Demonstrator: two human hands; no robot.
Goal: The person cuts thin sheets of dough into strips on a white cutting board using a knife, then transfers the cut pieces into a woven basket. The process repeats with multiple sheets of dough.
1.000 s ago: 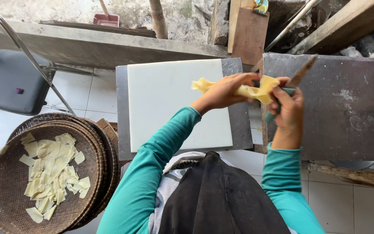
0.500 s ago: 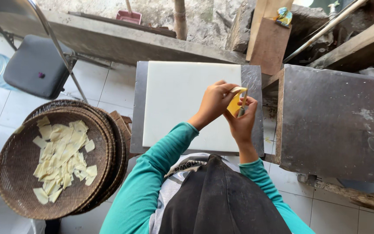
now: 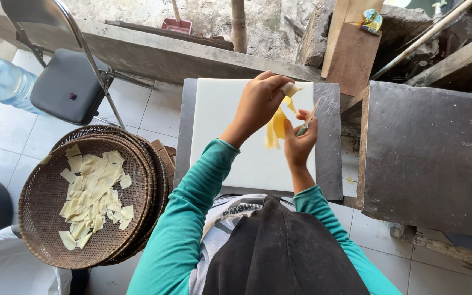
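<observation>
My left hand (image 3: 259,104) is raised over the white cutting board (image 3: 219,131) and pinches the top of a pale yellow dough strip (image 3: 276,127) that hangs down from its fingers, blurred by motion. My right hand (image 3: 300,141) sits just to the right of the strip and grips a small knife (image 3: 308,120), its blade pointing up beside the dough. Both arms wear teal sleeves, and a dark apron covers my lap below.
A stack of round woven trays (image 3: 45,218) with several cut yellow dough pieces (image 3: 94,191) lies on the tiled floor to my left. A folding chair (image 3: 69,87) and a water bottle (image 3: 1,79) stand at far left. A grey slab (image 3: 432,158) lies at right.
My left hand has lifted and the folded dough has unrolled into a hanging strip. The right hand dropped slightly lower with the knife. The view shifted a little rightward.
</observation>
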